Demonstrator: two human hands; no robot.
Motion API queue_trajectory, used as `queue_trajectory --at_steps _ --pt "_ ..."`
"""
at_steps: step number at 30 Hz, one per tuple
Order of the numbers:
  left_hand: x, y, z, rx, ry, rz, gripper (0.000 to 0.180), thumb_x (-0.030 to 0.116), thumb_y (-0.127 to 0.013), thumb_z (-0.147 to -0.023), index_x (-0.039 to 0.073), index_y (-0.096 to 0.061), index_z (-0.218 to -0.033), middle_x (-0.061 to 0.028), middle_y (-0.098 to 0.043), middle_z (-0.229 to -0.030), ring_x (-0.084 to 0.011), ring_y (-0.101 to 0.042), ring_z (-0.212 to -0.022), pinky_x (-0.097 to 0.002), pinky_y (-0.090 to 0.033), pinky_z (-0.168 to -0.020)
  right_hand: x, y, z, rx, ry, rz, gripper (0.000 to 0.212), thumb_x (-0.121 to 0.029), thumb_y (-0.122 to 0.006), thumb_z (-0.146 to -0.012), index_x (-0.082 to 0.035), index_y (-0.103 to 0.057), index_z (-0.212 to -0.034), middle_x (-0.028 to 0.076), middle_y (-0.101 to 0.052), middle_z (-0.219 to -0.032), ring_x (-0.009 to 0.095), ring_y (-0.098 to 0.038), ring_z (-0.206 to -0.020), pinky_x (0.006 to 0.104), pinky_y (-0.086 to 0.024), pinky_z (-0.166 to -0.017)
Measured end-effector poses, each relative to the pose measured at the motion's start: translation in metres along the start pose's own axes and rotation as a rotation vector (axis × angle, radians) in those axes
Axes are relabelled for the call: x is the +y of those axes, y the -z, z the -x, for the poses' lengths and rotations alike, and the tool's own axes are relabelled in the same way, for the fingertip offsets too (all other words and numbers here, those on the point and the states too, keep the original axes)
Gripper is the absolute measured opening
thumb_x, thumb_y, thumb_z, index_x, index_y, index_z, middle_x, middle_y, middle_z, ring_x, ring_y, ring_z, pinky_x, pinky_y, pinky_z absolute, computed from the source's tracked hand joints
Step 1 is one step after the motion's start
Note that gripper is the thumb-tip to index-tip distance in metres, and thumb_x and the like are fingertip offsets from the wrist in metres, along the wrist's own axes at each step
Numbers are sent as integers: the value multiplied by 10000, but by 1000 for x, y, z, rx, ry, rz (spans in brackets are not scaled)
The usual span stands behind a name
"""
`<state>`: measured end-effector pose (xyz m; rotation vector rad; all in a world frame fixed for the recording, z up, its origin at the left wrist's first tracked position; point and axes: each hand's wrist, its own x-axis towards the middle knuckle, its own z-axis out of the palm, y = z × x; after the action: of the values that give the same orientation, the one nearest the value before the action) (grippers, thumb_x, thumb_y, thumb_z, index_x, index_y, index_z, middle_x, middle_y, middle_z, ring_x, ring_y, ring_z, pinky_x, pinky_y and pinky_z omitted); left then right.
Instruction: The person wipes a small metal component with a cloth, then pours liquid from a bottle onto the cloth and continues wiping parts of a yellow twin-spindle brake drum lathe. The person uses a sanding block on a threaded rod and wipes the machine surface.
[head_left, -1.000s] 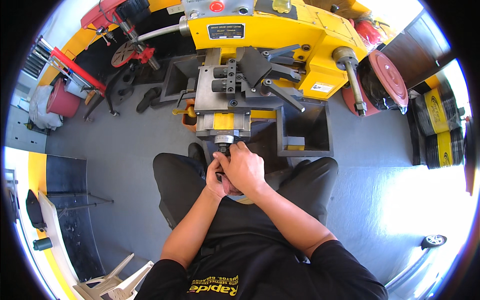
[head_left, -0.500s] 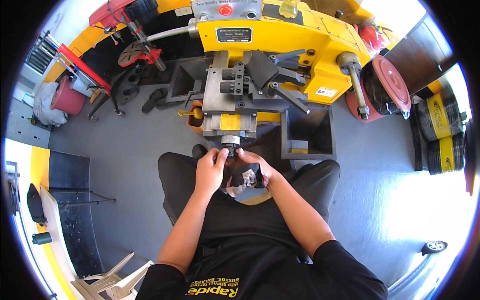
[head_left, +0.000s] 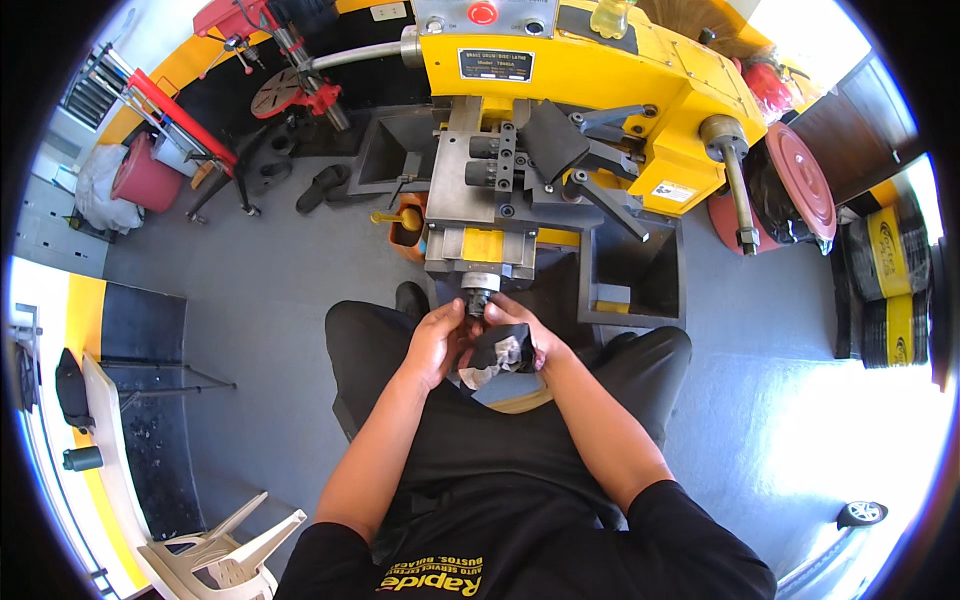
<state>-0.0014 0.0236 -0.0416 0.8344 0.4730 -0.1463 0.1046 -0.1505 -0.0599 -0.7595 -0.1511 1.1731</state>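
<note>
In front of me stands a yellow brake lathe [head_left: 640, 100]. At the near end of its slide is a silver graduated collar [head_left: 481, 283], with a black shaft end [head_left: 478, 303] sticking out toward me. My left hand [head_left: 433, 343] is closed, thumb and fingers at the left side of that shaft end; some fingertips are hidden. My right hand [head_left: 530, 335] is closed around a black rag [head_left: 495, 352] with pale grey patches, which hangs below the shaft end. The right thumb reaches the shaft end's right side.
Open dark metal bins [head_left: 635, 318] flank the slide. An orange container [head_left: 408, 228] with a yellow handle sits left of it. A red drill press [head_left: 285, 95] stands far left, lidded pink bins [head_left: 800, 185] right, and a beige plastic chair [head_left: 225, 555] lower left. My knees straddle the slide's near end.
The whole view has shifted, so the lathe appears slightly right and lower. Both hands stay at the shaft end; their fingers have shifted slightly around it, and the rag remains in the right hand.
</note>
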Motion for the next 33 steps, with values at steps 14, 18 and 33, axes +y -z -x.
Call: queue_trajectory --at_steps 14,18,33 --pt "-49 14 -17 -159 168 546 436 442 -577 -1141 63 -696 -1321 -119 -778 -1234 -281 -759 -1115 -467 -608 -1023 -28 -91 28 694 261 1250 492 -460 -777 -1017 0 -635 -1113 198 -724 -777 390 -735 -721 491 -569 -669" --pt "-14 -15 3 218 -10 -86 515 525 -540 -1159 48 -729 -1207 -81 -777 -1089 -219 -750 -1010 -359 -576 -891 -27 -51 39 408 124 664 413 -420 -668 -1125 -12 -644 -1183 46 -695 -837 106 -620 -680 298 -515 -632" --pt "12 -35 9 229 -251 -594 529 504 -625 -1124 26 -750 -935 -115 -775 -852 -286 -735 -783 -401 -558 -760 5 -8 6 13 71 5 598 -523 -757 -1044 -28 -595 -1338 98 -726 -1108 165 -716 -1021 354 -597 -903"
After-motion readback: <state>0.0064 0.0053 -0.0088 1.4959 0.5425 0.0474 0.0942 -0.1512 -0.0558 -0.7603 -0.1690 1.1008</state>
